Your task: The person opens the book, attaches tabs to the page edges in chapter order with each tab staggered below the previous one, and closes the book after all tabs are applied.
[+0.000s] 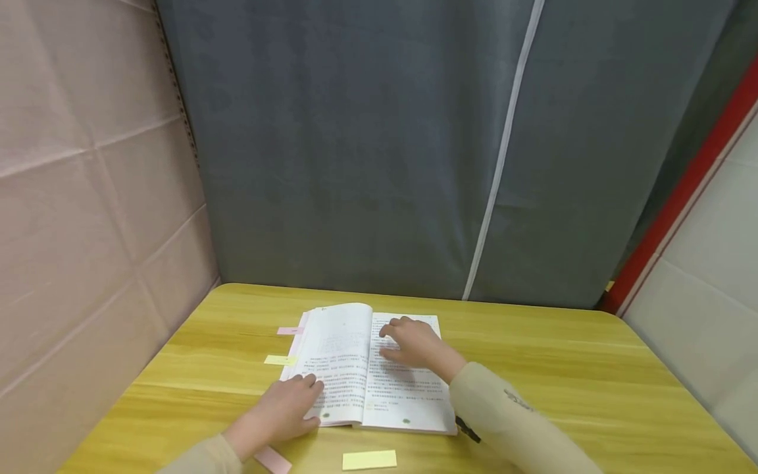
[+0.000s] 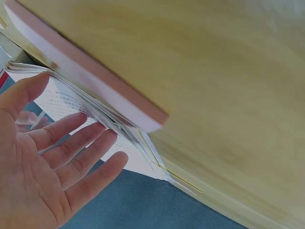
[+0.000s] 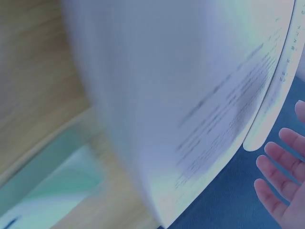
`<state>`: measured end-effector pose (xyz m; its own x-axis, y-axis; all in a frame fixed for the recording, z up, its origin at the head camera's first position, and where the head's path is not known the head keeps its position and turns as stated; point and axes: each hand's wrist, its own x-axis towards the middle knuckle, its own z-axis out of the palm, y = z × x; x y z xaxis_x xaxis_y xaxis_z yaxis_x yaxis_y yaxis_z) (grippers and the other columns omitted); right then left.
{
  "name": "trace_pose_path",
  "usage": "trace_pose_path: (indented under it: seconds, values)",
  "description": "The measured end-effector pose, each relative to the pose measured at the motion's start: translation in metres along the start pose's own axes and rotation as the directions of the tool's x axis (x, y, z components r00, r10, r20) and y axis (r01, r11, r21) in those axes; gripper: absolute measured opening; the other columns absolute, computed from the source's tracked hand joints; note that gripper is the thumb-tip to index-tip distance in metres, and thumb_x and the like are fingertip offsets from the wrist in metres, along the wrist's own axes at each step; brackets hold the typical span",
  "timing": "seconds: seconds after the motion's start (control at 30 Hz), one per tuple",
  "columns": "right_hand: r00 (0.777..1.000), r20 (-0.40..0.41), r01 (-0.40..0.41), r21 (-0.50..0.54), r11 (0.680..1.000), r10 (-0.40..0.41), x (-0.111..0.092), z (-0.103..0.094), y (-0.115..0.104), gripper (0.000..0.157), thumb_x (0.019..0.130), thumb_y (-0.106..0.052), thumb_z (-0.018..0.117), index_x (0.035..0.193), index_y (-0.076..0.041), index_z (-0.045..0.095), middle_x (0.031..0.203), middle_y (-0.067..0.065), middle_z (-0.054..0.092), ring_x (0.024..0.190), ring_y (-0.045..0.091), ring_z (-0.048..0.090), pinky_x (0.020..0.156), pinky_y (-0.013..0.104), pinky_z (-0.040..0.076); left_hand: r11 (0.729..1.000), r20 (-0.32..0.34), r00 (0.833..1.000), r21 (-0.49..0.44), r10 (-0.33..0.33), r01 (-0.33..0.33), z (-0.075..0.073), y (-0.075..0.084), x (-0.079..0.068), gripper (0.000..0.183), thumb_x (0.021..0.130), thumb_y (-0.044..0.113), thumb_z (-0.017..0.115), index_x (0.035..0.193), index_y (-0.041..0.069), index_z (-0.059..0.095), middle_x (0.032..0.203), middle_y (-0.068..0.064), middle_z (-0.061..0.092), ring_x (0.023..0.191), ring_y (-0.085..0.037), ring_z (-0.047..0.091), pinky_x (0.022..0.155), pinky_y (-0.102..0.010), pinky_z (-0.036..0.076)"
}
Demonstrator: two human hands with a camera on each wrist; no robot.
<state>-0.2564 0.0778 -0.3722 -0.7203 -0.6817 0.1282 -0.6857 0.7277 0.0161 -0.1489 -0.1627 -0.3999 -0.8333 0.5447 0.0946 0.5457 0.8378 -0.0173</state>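
Observation:
An open book (image 1: 337, 362) lies on the wooden table, its left pages bulging up near the spine and its right page (image 1: 408, 395) flatter. My left hand (image 1: 285, 409) is at the lower left corner of the left page, fingers extended onto the paper. The left wrist view shows that hand's palm (image 2: 47, 162) with the fingers spread beside the page edges. Over the upper part of the right page hovers my right hand (image 1: 411, 343), fingers loosely bent and holding nothing. In the right wrist view its fingers (image 3: 279, 179) appear apart from the paper.
A pink marker tab (image 1: 290, 330) and a yellow tab (image 1: 281, 360) stick out from the book's left edge. In front lie a yellow sticky-note pad (image 1: 369, 460) and a pink pad (image 1: 272, 459), the latter near my left wrist. A grey curtain (image 1: 355, 164) hangs behind the table.

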Motion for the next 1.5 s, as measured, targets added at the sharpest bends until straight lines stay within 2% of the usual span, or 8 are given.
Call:
trace_pose_path:
  seconds: [0.27,0.43,0.63,0.9,1.23,1.5]
  values:
    - [0.988,0.099,-0.127,0.055,0.990,0.122,0.026,0.013,-0.009,0.048,0.081,-0.045,0.056,0.120,-0.017,0.053,0.110,0.002,0.054,0.099,0.021,0.051,0.079,0.037,0.043,1.000,-0.022,1.000,0.006,0.009,-0.008,0.001,0.001,-0.001,0.038,0.069,0.030,0.066,0.093,0.003,0.057,0.077,-0.001,0.049,0.063,-0.015,0.046,0.047,-0.027,0.039]
    - [0.967,0.166,-0.218,0.133,0.967,0.195,0.032,0.018,-0.012,0.053,0.081,-0.046,0.055,0.125,-0.018,0.047,0.119,0.005,0.049,0.107,0.025,0.047,0.084,0.043,0.039,1.000,-0.028,1.000,0.010,0.008,-0.008,0.003,0.001,-0.003,0.038,0.070,0.030,0.066,0.094,0.002,0.057,0.077,-0.002,0.049,0.064,-0.016,0.046,0.047,-0.028,0.039]
    - [0.948,0.192,-0.291,0.205,0.935,0.253,0.039,0.023,-0.015,0.055,0.081,-0.048,0.054,0.128,-0.021,0.043,0.125,0.006,0.045,0.113,0.028,0.041,0.088,0.047,0.035,1.000,-0.028,1.000,0.017,0.008,-0.007,0.003,0.001,-0.005,0.038,0.069,0.030,0.066,0.093,0.002,0.057,0.076,-0.002,0.048,0.063,-0.016,0.045,0.047,-0.027,0.039]
    - [0.932,0.226,-0.329,0.188,0.925,0.285,0.045,0.030,-0.018,0.058,0.080,-0.052,0.052,0.129,-0.022,0.043,0.125,0.004,0.044,0.112,0.026,0.039,0.088,0.047,0.034,1.000,-0.030,1.000,0.000,-0.001,0.001,0.002,0.002,-0.006,0.035,0.068,0.029,0.065,0.090,0.002,0.057,0.074,0.000,0.046,0.062,-0.015,0.043,0.046,-0.027,0.037]
    - [0.923,0.252,-0.329,0.123,0.936,0.291,0.048,0.029,-0.024,0.057,0.081,-0.051,0.051,0.129,-0.022,0.045,0.123,0.004,0.044,0.104,0.022,0.039,0.085,0.042,0.037,1.000,-0.017,1.000,-0.003,-0.005,0.005,0.003,0.001,-0.006,0.036,0.068,0.032,0.066,0.088,0.003,0.057,0.075,-0.001,0.048,0.063,-0.016,0.046,0.048,-0.029,0.040]
    - [0.914,0.260,-0.352,0.124,0.928,0.312,0.050,0.026,-0.028,0.056,0.082,-0.049,0.052,0.130,-0.021,0.044,0.129,0.005,0.040,0.116,0.026,0.035,0.093,0.047,0.030,1.000,-0.024,1.000,0.009,-0.002,0.002,0.003,-0.002,-0.005,0.036,0.068,0.033,0.066,0.087,0.004,0.057,0.075,-0.001,0.048,0.063,-0.015,0.046,0.048,-0.029,0.040]
